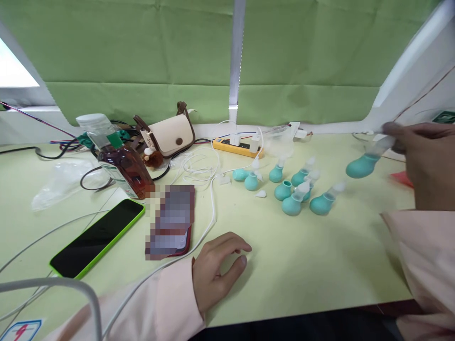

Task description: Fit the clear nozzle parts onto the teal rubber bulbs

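Head view of your two hands over a pale green table (pixel 320 265). Your left hand (pixel 216 270) rests on the table near its front edge, palm down, fingers loosely curled and slightly spread, holding nothing; a white cable (pixel 209 222) runs just beside it. Your right hand (pixel 426 166) is raised at the right side of the view, above the table, its fingers pinched shut on the clear neck of a teal bulb (pixel 362 166). The hand and bulb are blurred, so the exact finger placement cannot be made out.

The held bulb is rounded, teal, and tilted, its round end pointing left and down, its clear tip toward your fingers. It hangs in the air, apart from the table, to the right of a cluster of similar bulbs (pixel 295 189).

Those bulbs lie on the table between your two hands and farther back, several with clear tips fitted, some on their sides. One loose white tip (pixel 261 193) lies just left of them.

Farther left: a phone with a green case (pixel 99 237), a second phone (pixel 170 220) that is blurred out, a brown bottle (pixel 121 163), a cream handbag (pixel 168 132), and a yellow power strip (pixel 238 147) against the green backdrop (pixel 142 57).
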Demonstrator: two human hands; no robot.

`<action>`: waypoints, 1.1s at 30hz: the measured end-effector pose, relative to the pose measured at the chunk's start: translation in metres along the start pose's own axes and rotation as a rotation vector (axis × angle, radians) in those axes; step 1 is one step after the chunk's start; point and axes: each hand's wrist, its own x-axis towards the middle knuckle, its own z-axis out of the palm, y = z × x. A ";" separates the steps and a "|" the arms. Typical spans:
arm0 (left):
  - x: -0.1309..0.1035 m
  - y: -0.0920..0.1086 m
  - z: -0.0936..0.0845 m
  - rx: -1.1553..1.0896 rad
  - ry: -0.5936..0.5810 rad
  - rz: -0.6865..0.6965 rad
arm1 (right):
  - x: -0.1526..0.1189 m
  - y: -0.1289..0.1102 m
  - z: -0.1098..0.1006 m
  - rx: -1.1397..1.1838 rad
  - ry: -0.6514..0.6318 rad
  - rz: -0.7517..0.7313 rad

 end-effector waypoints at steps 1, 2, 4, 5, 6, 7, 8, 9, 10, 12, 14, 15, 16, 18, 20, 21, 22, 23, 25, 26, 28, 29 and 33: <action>0.000 0.000 0.000 0.001 0.002 0.002 | -0.002 0.004 0.004 0.001 -0.034 0.021; 0.000 0.001 0.000 0.003 0.004 0.005 | -0.003 0.006 0.007 -0.007 -0.099 0.045; 0.000 0.002 -0.001 0.009 -0.002 0.008 | -0.005 0.007 0.013 -0.084 -0.311 0.095; 0.000 0.003 -0.001 0.013 -0.006 0.007 | -0.006 0.006 0.015 -0.138 -0.440 0.112; 0.000 0.003 -0.001 0.017 -0.010 0.006 | -0.007 0.004 0.016 -0.189 -0.569 0.124; -0.001 0.004 -0.002 0.020 -0.011 0.005 | -0.007 0.002 0.017 -0.237 -0.675 0.133; 0.000 0.004 -0.002 0.021 -0.012 0.004 | -0.007 0.000 0.018 -0.274 -0.753 0.137; 0.000 0.004 -0.002 0.022 -0.010 0.006 | -0.007 -0.002 0.018 -0.294 -0.801 0.134; 0.000 0.004 -0.002 0.024 -0.008 0.008 | -0.007 -0.004 0.017 -0.303 -0.820 0.131; 0.000 0.004 -0.002 0.029 -0.009 0.010 | -0.007 -0.005 0.015 -0.315 -0.822 0.115; 0.001 0.003 -0.001 0.036 -0.015 0.009 | -0.008 -0.007 0.013 -0.331 -0.794 0.082; 0.001 0.003 -0.001 0.042 -0.016 0.006 | -0.009 -0.008 0.011 -0.337 -0.761 0.059; 0.001 0.003 -0.001 0.047 -0.017 0.003 | -0.011 -0.011 0.010 -0.338 -0.707 0.027; 0.001 0.002 -0.001 0.057 -0.021 0.000 | -0.017 -0.020 0.008 -0.304 -0.511 -0.079; 0.002 0.001 -0.001 0.071 -0.024 0.001 | -0.028 -0.037 0.007 -0.221 -0.273 -0.265; 0.002 0.000 -0.001 0.078 -0.024 0.004 | -0.036 -0.047 0.008 -0.166 -0.177 -0.392; 0.002 -0.001 -0.001 0.086 -0.025 0.007 | -0.044 -0.059 0.009 -0.111 -0.135 -0.531; 0.003 -0.002 -0.002 0.096 -0.023 0.009 | -0.055 -0.072 0.012 -0.051 -0.135 -0.648; 0.004 -0.004 -0.002 0.116 -0.015 0.018 | -0.079 -0.097 0.021 0.078 -0.220 -0.823; 0.005 -0.005 -0.003 0.126 -0.011 0.023 | -0.092 -0.109 0.027 0.137 -0.347 -0.886; 0.006 -0.007 -0.004 0.137 0.001 0.033 | -0.119 -0.126 0.045 0.131 -0.630 -0.932; 0.007 -0.008 -0.004 0.140 0.008 0.038 | -0.132 -0.133 0.056 0.071 -0.742 -0.962; 0.010 -0.012 -0.007 0.189 0.032 0.040 | -0.164 -0.144 0.100 -0.255 -0.994 -0.922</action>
